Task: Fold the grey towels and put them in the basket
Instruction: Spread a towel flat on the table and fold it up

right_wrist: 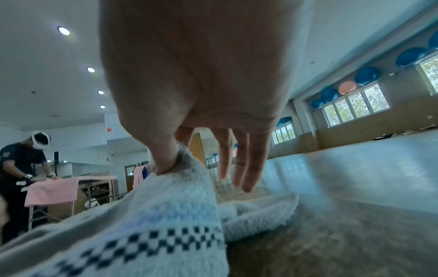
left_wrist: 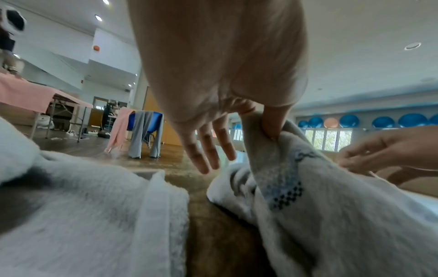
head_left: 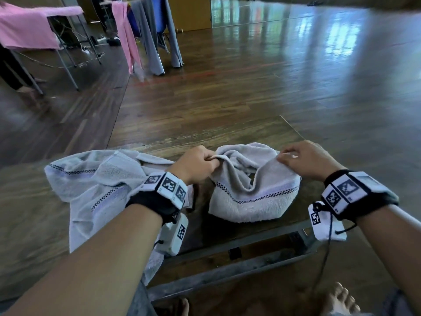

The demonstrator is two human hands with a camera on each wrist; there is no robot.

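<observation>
Two grey towels lie on a small wooden worktop (head_left: 262, 131). The towel (head_left: 252, 185) on the right is bunched up in a soft heap, with a dark checked stripe along its lower edge. Both hands hold it at the top.

The left hand (head_left: 197, 164) pinches the towel's left top edge — the thumb (left_wrist: 272, 121) presses a fold of cloth against the first finger, while the other fingers (left_wrist: 208, 148) point out straight and apart, holding nothing. The right hand (head_left: 307, 160) pinches the right top edge the same way: thumb (right_wrist: 166, 155) clamped on the cloth, the other fingers (right_wrist: 241, 165) loose and spread. The cloth sags between the two hands.

The second towel (head_left: 95, 179) lies crumpled just to the left, partly under the left arm, and it hangs off the worktop's left and near edges. It has the same checked stripe. The two towels lie close together, with a strip of bare wood between them in the left wrist view.

Farther back, on the wooden floor (head_left: 273, 76), a blue chair (left_wrist: 151, 123) is draped with pink and grey cloths. On the left stands a table under a pink cloth (head_left: 29, 28) — another person (right_wrist: 19, 165) bends over it.
</observation>
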